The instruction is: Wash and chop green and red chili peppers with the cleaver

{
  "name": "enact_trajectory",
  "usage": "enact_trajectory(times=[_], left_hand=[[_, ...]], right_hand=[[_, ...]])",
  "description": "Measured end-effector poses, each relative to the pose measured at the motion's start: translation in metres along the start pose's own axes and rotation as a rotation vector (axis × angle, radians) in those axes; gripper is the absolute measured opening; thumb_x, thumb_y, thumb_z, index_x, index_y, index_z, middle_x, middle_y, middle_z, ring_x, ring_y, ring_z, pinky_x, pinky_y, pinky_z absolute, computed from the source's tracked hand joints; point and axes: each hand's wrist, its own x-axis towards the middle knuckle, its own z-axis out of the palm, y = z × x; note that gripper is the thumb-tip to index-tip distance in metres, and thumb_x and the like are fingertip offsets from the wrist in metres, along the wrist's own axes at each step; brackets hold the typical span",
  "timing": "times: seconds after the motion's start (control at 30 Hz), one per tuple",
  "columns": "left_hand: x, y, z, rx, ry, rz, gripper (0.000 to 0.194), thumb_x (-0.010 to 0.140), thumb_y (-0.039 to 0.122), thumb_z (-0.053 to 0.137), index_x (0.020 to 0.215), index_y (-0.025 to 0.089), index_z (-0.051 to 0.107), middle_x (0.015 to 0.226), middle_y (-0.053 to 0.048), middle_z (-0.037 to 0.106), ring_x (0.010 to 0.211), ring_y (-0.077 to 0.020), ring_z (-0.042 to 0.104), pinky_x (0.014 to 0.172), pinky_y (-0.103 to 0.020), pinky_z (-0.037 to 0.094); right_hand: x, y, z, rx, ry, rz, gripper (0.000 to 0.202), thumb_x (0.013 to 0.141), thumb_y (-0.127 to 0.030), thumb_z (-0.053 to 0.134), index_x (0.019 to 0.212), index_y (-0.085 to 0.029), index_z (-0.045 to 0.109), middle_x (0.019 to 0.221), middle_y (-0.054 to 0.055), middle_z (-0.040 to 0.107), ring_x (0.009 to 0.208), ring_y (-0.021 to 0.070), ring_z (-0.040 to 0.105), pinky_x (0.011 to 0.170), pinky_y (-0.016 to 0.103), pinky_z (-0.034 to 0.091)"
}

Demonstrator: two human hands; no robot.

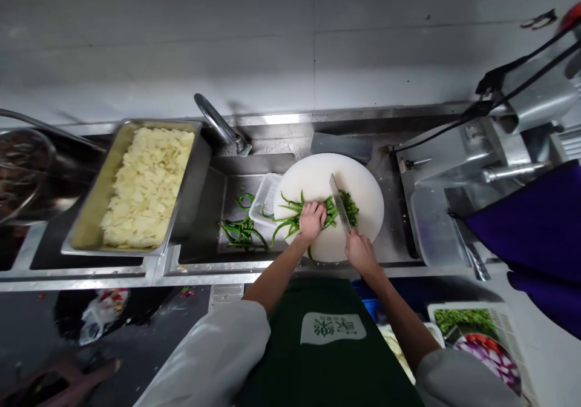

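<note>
My left hand (312, 220) presses down on a bunch of long green peppers (292, 218) lying across a round white cutting board (318, 174). Its fingers are curled over them. In my right hand (360, 249) is the handle of a kitchen knife (339, 201), whose blade stands at the cut ends of the peppers. Chopped green pepper pieces (349, 208) lie in a small heap right of the blade. Left of the board, a white perforated basket (265, 196) leans in the sink, and more whole green peppers (242, 231) rest on the sink bottom.
A deep steel pan (181, 213) of pale sliced vegetable stands left of the sink (218, 213). The faucet (222, 125) arches behind. At right are a clear plastic container (433, 225) and a slicing machine (503, 146). Trays of cut vegetables (465, 319) sit low at right.
</note>
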Motion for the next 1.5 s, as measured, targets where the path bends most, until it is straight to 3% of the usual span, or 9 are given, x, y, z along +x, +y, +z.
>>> enact_trajectory(times=[0.17, 0.4, 0.63, 0.87, 1.07, 1.3, 1.5], left_hand=[[0.003, 0.001, -0.002, 0.018, -0.011, 0.031, 0.027, 0.1, 0.028, 0.043, 0.103, 0.02, 0.068, 0.097, -0.009, 0.064, 0.097, -0.0243, 0.054, 0.094, -0.039, 0.042], [0.004, 0.001, -0.002, 0.037, -0.057, 0.041, 0.026, 0.1, 0.027, 0.043, 0.103, 0.021, 0.068, 0.099, -0.008, 0.063, 0.093, -0.0228, 0.053, 0.086, -0.036, 0.044], [0.005, 0.001, 0.0, 0.056, -0.109, 0.067, 0.027, 0.099, 0.028, 0.044, 0.111, 0.022, 0.067, 0.102, -0.01, 0.063, 0.096, -0.0253, 0.054, 0.089, -0.04, 0.042], [0.005, 0.001, -0.001, 0.046, -0.109, 0.056, 0.03, 0.1, 0.028, 0.039, 0.11, 0.021, 0.066, 0.102, -0.01, 0.063, 0.095, -0.0249, 0.055, 0.087, -0.038, 0.042], [0.005, 0.002, 0.0, 0.012, -0.103, 0.057, 0.028, 0.1, 0.026, 0.04, 0.109, 0.02, 0.066, 0.101, -0.01, 0.064, 0.096, -0.0249, 0.055, 0.088, -0.038, 0.042], [0.005, 0.0, 0.001, -0.063, -0.113, -0.002, 0.029, 0.1, 0.026, 0.038, 0.109, 0.02, 0.065, 0.102, -0.011, 0.064, 0.095, -0.0251, 0.055, 0.087, -0.038, 0.042], [0.004, 0.001, 0.001, -0.061, -0.131, -0.005, 0.028, 0.099, 0.026, 0.04, 0.11, 0.02, 0.064, 0.102, -0.011, 0.064, 0.098, -0.0258, 0.055, 0.089, -0.039, 0.041]], right_hand=[[-0.011, -0.005, -0.004, -0.011, -0.047, -0.001, 0.03, 0.101, -0.019, 0.031, 0.119, -0.009, 0.052, 0.096, 0.018, 0.071, 0.094, 0.0262, 0.07, 0.077, 0.03, 0.046], [0.031, -0.022, -0.008, 0.034, -0.033, 0.022, 0.028, 0.101, -0.018, 0.032, 0.117, -0.009, 0.053, 0.104, 0.019, 0.071, 0.101, 0.025, 0.069, 0.08, 0.028, 0.046], [0.0, -0.018, -0.008, -0.07, -0.049, 0.006, 0.029, 0.1, -0.019, 0.034, 0.118, -0.009, 0.053, 0.095, 0.019, 0.071, 0.094, 0.0268, 0.071, 0.079, 0.031, 0.047], [0.035, -0.037, -0.017, -0.029, -0.022, 0.009, 0.029, 0.1, -0.018, 0.034, 0.119, -0.009, 0.053, 0.105, 0.019, 0.071, 0.101, 0.0251, 0.069, 0.082, 0.029, 0.047], [-0.003, -0.022, -0.027, -0.108, -0.082, -0.005, 0.03, 0.102, -0.023, 0.031, 0.116, -0.009, 0.054, 0.096, 0.019, 0.071, 0.093, 0.0261, 0.07, 0.077, 0.03, 0.045], [0.032, -0.04, -0.021, -0.062, -0.042, -0.005, 0.029, 0.102, -0.02, 0.03, 0.116, -0.009, 0.053, 0.102, 0.019, 0.071, 0.099, 0.0249, 0.069, 0.08, 0.028, 0.045], [-0.011, -0.018, -0.03, -0.128, -0.123, -0.021, 0.03, 0.102, -0.024, 0.03, 0.114, -0.01, 0.054, 0.093, 0.018, 0.071, 0.091, 0.0257, 0.07, 0.077, 0.029, 0.044]])
